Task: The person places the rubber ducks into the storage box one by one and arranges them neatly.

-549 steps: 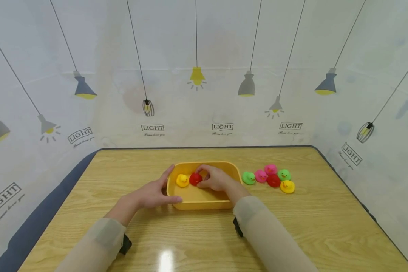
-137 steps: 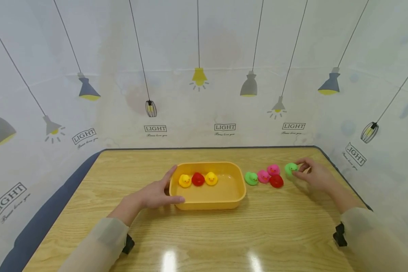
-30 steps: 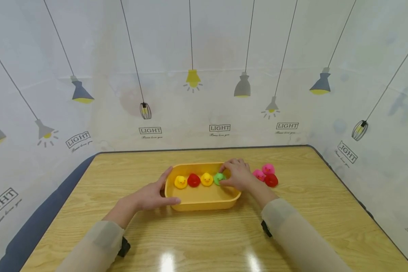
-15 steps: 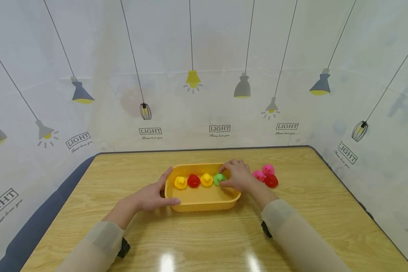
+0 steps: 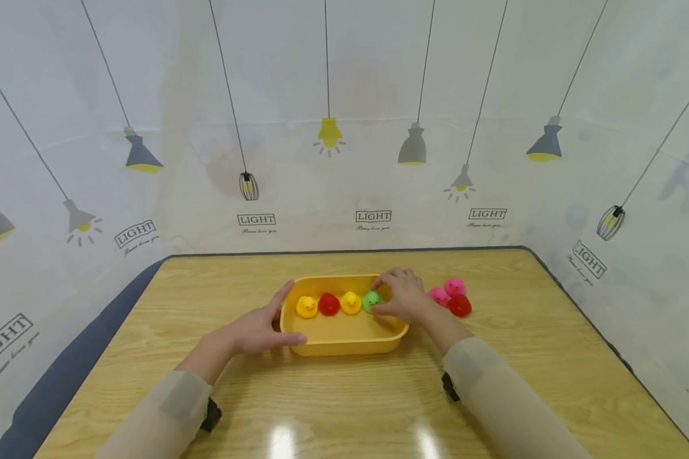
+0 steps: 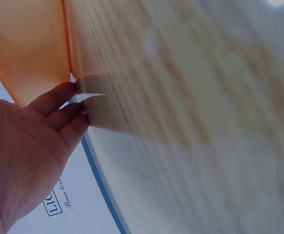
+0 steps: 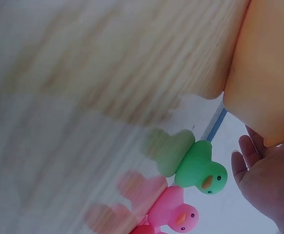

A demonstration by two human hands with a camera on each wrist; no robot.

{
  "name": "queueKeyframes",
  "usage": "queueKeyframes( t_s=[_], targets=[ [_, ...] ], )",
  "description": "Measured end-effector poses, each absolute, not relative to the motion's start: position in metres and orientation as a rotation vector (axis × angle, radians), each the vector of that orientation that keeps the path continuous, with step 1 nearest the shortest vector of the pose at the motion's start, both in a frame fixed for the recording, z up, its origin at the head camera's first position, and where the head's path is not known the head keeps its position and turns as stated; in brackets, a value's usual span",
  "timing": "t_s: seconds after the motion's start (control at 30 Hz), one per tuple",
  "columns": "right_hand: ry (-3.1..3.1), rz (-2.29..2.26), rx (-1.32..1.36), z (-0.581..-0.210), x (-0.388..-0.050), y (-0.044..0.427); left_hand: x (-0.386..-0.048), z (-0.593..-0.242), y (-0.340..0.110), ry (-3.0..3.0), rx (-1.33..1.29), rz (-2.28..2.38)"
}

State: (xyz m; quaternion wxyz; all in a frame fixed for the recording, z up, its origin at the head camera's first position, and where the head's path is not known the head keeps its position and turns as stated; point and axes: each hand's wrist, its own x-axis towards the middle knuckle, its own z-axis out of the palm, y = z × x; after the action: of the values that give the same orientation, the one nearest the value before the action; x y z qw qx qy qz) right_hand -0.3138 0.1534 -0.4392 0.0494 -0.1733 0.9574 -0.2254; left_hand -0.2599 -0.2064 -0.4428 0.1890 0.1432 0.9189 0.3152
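Note:
A yellow-orange tray point(image 5: 344, 348) holds a row of rubber ducks: yellow point(image 5: 307, 308), red point(image 5: 329, 304), yellow point(image 5: 351, 303) and green point(image 5: 370, 302). My right hand point(image 5: 404, 298) reaches over the tray's right end and pinches the green duck between thumb and fingers. At the tray's left end lies my left hand point(image 5: 252, 329), its thumb extended along the near rim and its index finger at the far corner. Its other fingers show fairly straight against the tray's outer wall in the left wrist view.
Right of the tray, two pink ducks point(image 5: 455, 287) and a red duck point(image 5: 460, 305) stand close together on the wooden table point(image 5: 344, 401). The right wrist view shows another green duck point(image 7: 195, 168) beside them, hidden by my hand in the head view.
Since 4.6 seconds ago, my right hand has brought the green duck from the table's right into the tray, beside the second yellow duck. Over the last second both hands stay nearly still.

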Motion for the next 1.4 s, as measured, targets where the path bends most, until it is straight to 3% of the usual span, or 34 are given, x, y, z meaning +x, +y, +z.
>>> queueKeyframes(
  t_s=[0.33,0.53,0.77,1.4],
  targets=[
    [2.948,-0.749,-0.564,-0.436,-0.313,0.156,-0.262,-0.445,-0.207,2.597,0.417,0.87],
    [2.889,-1.025,-0.611,-0.431,-0.31,0.168,-0.262,-0.446,-0.207,2.595,0.428,0.876],
    [2.816,-1.273,-0.554,-0.416,-0.297,0.199,-0.261,-0.444,-0.206,2.602,0.428,0.874],
    [2.865,-1.166,-0.461,-0.412,-0.25,0.303,-0.259,-0.443,-0.205,2.583,0.377,0.868]
  ],
)
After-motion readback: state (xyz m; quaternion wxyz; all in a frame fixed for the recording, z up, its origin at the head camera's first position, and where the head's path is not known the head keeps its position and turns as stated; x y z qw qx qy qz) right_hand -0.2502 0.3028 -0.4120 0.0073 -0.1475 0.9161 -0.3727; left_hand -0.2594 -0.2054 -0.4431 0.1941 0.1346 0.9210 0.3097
